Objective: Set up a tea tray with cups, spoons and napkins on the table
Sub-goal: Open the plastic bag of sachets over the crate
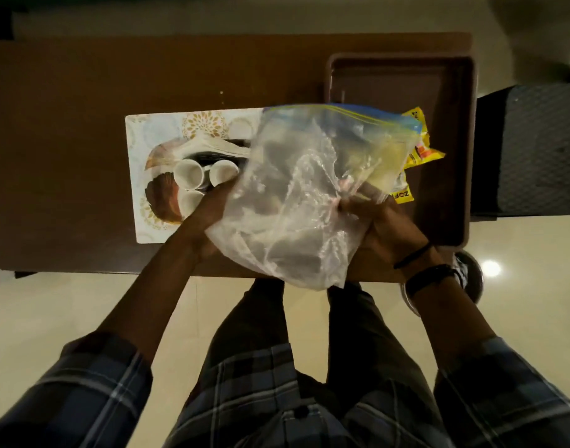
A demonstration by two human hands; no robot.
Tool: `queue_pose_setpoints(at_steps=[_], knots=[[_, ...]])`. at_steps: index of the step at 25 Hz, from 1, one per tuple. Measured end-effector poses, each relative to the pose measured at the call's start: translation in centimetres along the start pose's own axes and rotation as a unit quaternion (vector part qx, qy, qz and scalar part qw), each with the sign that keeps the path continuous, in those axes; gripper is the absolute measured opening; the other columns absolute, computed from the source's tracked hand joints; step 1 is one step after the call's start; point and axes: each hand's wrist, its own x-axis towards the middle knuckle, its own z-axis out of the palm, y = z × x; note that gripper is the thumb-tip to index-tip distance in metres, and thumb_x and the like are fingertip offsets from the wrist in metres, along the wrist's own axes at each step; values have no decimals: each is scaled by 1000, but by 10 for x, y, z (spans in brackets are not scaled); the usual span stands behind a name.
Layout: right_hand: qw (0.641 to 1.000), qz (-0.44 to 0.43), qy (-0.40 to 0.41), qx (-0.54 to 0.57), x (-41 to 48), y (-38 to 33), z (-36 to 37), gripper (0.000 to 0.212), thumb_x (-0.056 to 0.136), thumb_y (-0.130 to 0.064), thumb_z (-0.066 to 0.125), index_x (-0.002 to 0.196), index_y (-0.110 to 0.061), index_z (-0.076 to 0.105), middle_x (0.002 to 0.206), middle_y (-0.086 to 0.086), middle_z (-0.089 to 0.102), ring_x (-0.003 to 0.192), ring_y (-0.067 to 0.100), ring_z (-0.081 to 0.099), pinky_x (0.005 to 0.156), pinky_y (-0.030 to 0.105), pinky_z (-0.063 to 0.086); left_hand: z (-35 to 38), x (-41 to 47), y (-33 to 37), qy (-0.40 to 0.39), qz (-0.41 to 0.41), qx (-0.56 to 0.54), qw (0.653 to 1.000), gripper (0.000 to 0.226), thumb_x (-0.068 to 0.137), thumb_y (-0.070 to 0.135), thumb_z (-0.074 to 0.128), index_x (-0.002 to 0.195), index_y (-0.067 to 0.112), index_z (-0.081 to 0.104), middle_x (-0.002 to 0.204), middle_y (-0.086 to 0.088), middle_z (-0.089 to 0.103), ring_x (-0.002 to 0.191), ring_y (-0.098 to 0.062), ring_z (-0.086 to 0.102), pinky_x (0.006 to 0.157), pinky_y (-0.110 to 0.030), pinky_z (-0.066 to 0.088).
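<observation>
A clear zip-top plastic bag [303, 189] with a blue and yellow seal is held up over the table's near edge. My left hand [212, 211] grips its left side and my right hand [383, 227] pinches its right side. Behind the bag, three white cups [188, 174] stand on a patterned tray [141, 189] together with folded napkins [212, 147]. The bag hides the tray's right part. I cannot tell what lies inside the bag.
A dark brown rectangular bin [451, 156] sits at the table's right end with a yellow packet [419, 150] on it. The brown table [67, 124] extends left. A dark mesh chair [535, 147] stands right. A round steel vessel [471, 276] is by my right wrist.
</observation>
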Motion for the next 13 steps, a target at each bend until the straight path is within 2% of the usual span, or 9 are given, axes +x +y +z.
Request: queue_pose_setpoints(at_steps=[1, 2, 4, 5, 7, 9, 11, 12, 13], knots=[[998, -22, 52, -29, 1, 5, -5, 30, 82, 2, 64, 108, -12, 58, 86, 4, 68, 75, 15, 67, 68, 32, 56, 6, 7, -1, -33, 13, 40, 999, 28, 95, 14, 53, 122, 16, 55, 72, 23, 71, 63, 6, 66, 53, -6, 49], [989, -58, 118, -62, -1, 10, -14, 43, 80, 3, 67, 118, -9, 52, 91, 8, 67, 78, 16, 68, 70, 34, 57, 12, 15, -4, -55, 18, 54, 997, 41, 90, 10, 61, 130, 16, 50, 87, 19, 73, 72, 3, 70, 61, -15, 55], [952, -141, 223, -155, -7, 16, -36, 77, 73, -5, 76, 137, -15, 35, 117, 15, 61, 99, 23, 66, 81, 39, 58, 16, 24, -13, -55, 63, 80, 993, 61, 82, 0, 69, 132, 22, 43, 119, 4, 64, 87, -9, 70, 72, -29, 59], [933, -174, 229, -215, -12, 17, -47, 87, 72, -9, 79, 143, -20, 28, 132, 16, 53, 112, 27, 61, 87, 42, 56, 20, 26, -14, -55, 98, 85, 990, 63, 81, -6, 68, 129, 26, 43, 123, 1, 59, 90, -12, 69, 73, -32, 59], [929, -168, 169, -284, -23, 15, -60, 88, 74, -21, 81, 147, -20, 31, 144, 13, 46, 126, 30, 53, 99, 48, 50, 29, 30, -16, -85, 140, 99, 982, 56, 82, -11, 60, 122, 27, 51, 114, 8, 64, 94, -16, 67, 76, -33, 57], [935, -96, 123, -319, -34, 7, -62, 82, 70, -32, 80, 141, -11, 43, 139, 11, 54, 125, 22, 55, 104, 47, 47, 31, 34, -17, -131, 146, 131, 972, 43, 85, -8, 53, 119, 17, 61, 105, 14, 71, 99, -13, 62, 83, -27, 50], [935, -49, 86, -342, -44, 1, -66, 80, 63, -29, 83, 134, -8, 52, 125, 0, 63, 111, 1, 62, 97, 29, 53, 29, 33, -17, -163, 118, 157, 967, 41, 85, -5, 59, 124, 9, 59, 114, 8, 68, 108, -5, 60, 91, -22, 48], [921, -53, 64, -380, -48, -2, -66, 76, 62, -27, 87, 129, -10, 55, 116, -7, 64, 103, -5, 63, 90, 20, 54, 29, 31, -15, -177, 123, 196, 957, 47, 82, -1, 67, 127, 10, 56, 122, 5, 64, 112, -1, 57, 97, -20, 46], [889, -71, 58, -448, -48, -2, -67, 70, 62, -27, 89, 123, -12, 58, 111, -5, 64, 100, -2, 64, 85, 20, 55, 30, 27, -12, -191, 141, 256, 937, 58, 77, 6, 76, 130, 14, 54, 127, 6, 59, 115, 5, 53, 100, -16, 43]])
